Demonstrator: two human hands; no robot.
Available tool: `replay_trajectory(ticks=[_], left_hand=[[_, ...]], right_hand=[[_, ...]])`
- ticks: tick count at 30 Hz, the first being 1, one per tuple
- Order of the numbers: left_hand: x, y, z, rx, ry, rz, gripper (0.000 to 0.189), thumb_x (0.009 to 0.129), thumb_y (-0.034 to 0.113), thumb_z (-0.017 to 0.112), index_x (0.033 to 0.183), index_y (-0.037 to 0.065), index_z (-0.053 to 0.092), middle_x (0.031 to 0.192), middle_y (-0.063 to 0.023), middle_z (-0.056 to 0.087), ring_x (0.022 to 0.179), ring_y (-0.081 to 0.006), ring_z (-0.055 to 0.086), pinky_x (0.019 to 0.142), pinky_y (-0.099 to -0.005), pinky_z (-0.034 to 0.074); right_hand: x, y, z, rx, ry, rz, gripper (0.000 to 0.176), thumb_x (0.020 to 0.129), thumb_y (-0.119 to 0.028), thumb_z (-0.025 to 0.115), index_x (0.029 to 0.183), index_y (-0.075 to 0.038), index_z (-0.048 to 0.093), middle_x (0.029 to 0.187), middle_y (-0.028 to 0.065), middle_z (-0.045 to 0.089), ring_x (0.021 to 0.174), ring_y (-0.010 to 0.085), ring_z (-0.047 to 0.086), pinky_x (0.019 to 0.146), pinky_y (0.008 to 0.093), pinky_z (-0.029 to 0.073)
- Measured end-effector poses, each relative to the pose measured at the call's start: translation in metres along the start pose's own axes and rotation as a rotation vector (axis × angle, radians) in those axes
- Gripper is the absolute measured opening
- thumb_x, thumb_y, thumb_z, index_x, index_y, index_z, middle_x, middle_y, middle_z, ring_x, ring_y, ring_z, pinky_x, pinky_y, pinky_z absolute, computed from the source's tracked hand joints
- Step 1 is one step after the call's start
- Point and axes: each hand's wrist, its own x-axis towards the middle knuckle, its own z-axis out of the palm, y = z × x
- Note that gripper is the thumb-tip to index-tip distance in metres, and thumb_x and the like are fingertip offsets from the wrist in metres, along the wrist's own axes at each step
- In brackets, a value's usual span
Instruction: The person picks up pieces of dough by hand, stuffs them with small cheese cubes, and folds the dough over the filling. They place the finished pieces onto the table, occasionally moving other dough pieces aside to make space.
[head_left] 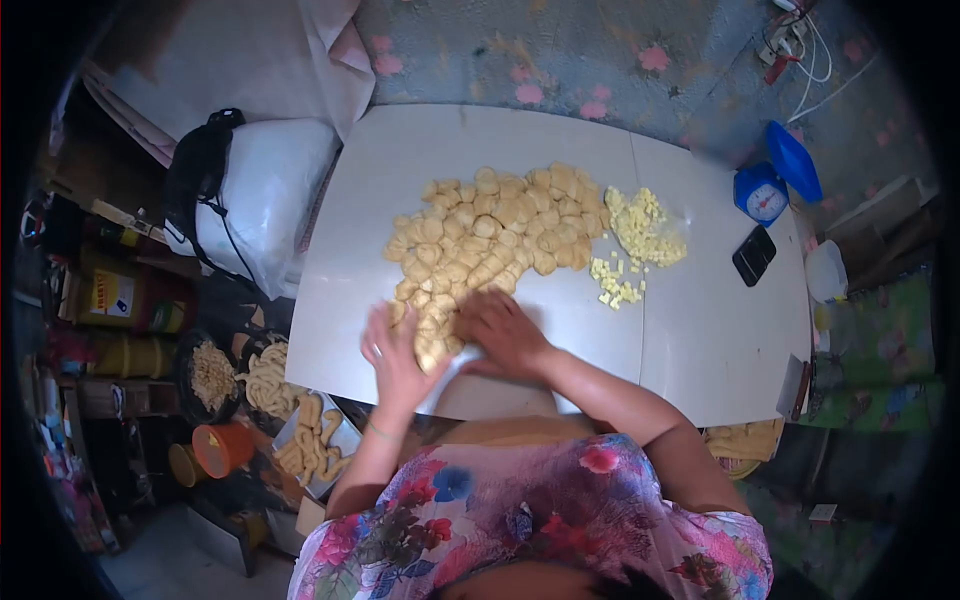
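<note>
A broad heap of dough pieces lies on the white table, narrowing towards the near edge. At this near end my left hand rests against the left side of the pieces, its fingers spread. My right hand lies against the right side, fingers stretched over the dough and slightly blurred. A few pieces sit between the two hands, and neither hand is closed round one. To the right of the heap is a pile of small pale yellow cubes, partly on what looks like clear plastic, with loose cubes in front.
A blue scale and a black phone are on the table's right side. A broad blade lies at the right edge. Below left stand a tray of dough strips and an orange container. A white sack is at left.
</note>
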Motion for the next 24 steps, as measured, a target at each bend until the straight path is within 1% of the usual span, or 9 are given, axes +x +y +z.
replay_trajectory(ticks=[1, 4, 7, 11, 15, 18, 20, 22, 24], left_hand=[[0.02, -0.007, -0.002, -0.067, 0.08, -0.057, 0.071, 0.071, 0.043, 0.076, 0.127, 0.007, 0.053, 0.136, -0.0245, 0.038, 0.132, -0.0399, 0.031, 0.108, -0.0545, 0.018], [0.041, -0.058, 0.025, -0.008, -0.178, -0.192, 0.077, 0.075, 0.045, 0.072, 0.133, 0.002, 0.044, 0.136, -0.0255, 0.041, 0.134, -0.0419, 0.03, 0.11, -0.0556, 0.015], [0.034, -0.032, 0.024, -0.358, -0.214, -0.187, 0.074, 0.077, 0.042, 0.07, 0.132, -0.001, 0.042, 0.129, -0.0243, 0.047, 0.131, -0.0415, 0.034, 0.11, -0.0552, 0.016], [-0.016, 0.012, 0.013, -0.086, -0.116, 0.159, 0.055, 0.069, 0.031, 0.077, 0.114, 0.006, 0.056, 0.125, -0.0187, 0.046, 0.118, -0.0375, 0.044, 0.105, -0.054, 0.027], [-0.045, 0.02, 0.01, -0.137, -0.246, 0.291, 0.061, 0.06, 0.026, 0.083, 0.114, 0.011, 0.059, 0.129, -0.0146, 0.043, 0.12, -0.0341, 0.041, 0.101, -0.0521, 0.03], [-0.034, 0.025, 0.005, -0.03, -0.18, 0.153, 0.078, 0.06, 0.035, 0.083, 0.127, 0.008, 0.053, 0.141, -0.0168, 0.035, 0.132, -0.0373, 0.031, 0.107, -0.0523, 0.023], [-0.001, 0.026, -0.003, 0.005, -0.073, -0.045, 0.083, 0.063, 0.041, 0.081, 0.131, 0.005, 0.05, 0.145, -0.0192, 0.032, 0.137, -0.0404, 0.026, 0.11, -0.052, 0.017], [0.015, -0.001, 0.007, -0.237, -0.25, -0.234, 0.084, 0.07, 0.046, 0.076, 0.133, 0.0, 0.046, 0.146, -0.0237, 0.032, 0.139, -0.0447, 0.02, 0.113, -0.0521, 0.012], [0.015, -0.004, 0.02, -0.166, -0.203, -0.097, 0.073, 0.078, 0.045, 0.07, 0.13, -0.001, 0.048, 0.138, -0.0259, 0.041, 0.133, -0.0464, 0.029, 0.111, -0.0531, 0.018]], right_hand=[[0.013, -0.001, -0.008, -0.096, 0.04, -0.005, 0.067, 0.077, -0.044, 0.07, 0.126, -0.004, 0.05, 0.14, 0.0205, 0.042, 0.137, 0.0368, 0.03, 0.114, 0.0525, 0.018], [0.036, -0.012, -0.028, -0.226, 0.112, -0.014, 0.074, 0.077, -0.043, 0.071, 0.133, -0.004, 0.043, 0.141, 0.0213, 0.04, 0.14, 0.0355, 0.026, 0.115, 0.0532, 0.013], [0.036, -0.006, -0.022, -0.224, 0.132, -0.097, 0.067, 0.077, -0.037, 0.071, 0.129, -0.003, 0.046, 0.139, 0.0212, 0.042, 0.138, 0.0345, 0.029, 0.114, 0.0513, 0.017], [0.016, 0.004, -0.013, 0.174, -0.091, -0.07, 0.046, 0.076, -0.027, 0.07, 0.114, -0.005, 0.055, 0.125, 0.0179, 0.051, 0.125, 0.0336, 0.043, 0.105, 0.0471, 0.032], [-0.031, 0.0, 0.008, 0.052, 0.054, -0.138, 0.035, 0.074, -0.022, 0.07, 0.103, -0.008, 0.056, 0.113, 0.014, 0.052, 0.108, 0.0324, 0.051, 0.094, 0.0454, 0.039], [-0.024, 0.001, -0.008, 0.062, -0.261, 0.126, 0.044, 0.076, -0.024, 0.069, 0.115, -0.008, 0.055, 0.127, 0.0143, 0.049, 0.122, 0.0326, 0.045, 0.104, 0.047, 0.034], [-0.015, 0.002, -0.01, 0.027, 0.077, 0.026, 0.052, 0.078, -0.025, 0.067, 0.124, -0.007, 0.052, 0.135, 0.0159, 0.045, 0.13, 0.0329, 0.038, 0.109, 0.0509, 0.027], [0.001, 0.004, -0.001, -0.049, 0.263, 0.001, 0.058, 0.079, -0.025, 0.066, 0.131, -0.006, 0.047, 0.141, 0.0177, 0.041, 0.136, 0.033, 0.032, 0.112, 0.0548, 0.021], [0.016, 0.02, 0.025, -0.159, 0.298, 0.062, 0.064, 0.08, -0.024, 0.065, 0.137, -0.005, 0.043, 0.144, 0.0198, 0.037, 0.14, 0.0329, 0.027, 0.113, 0.0587, 0.017]])
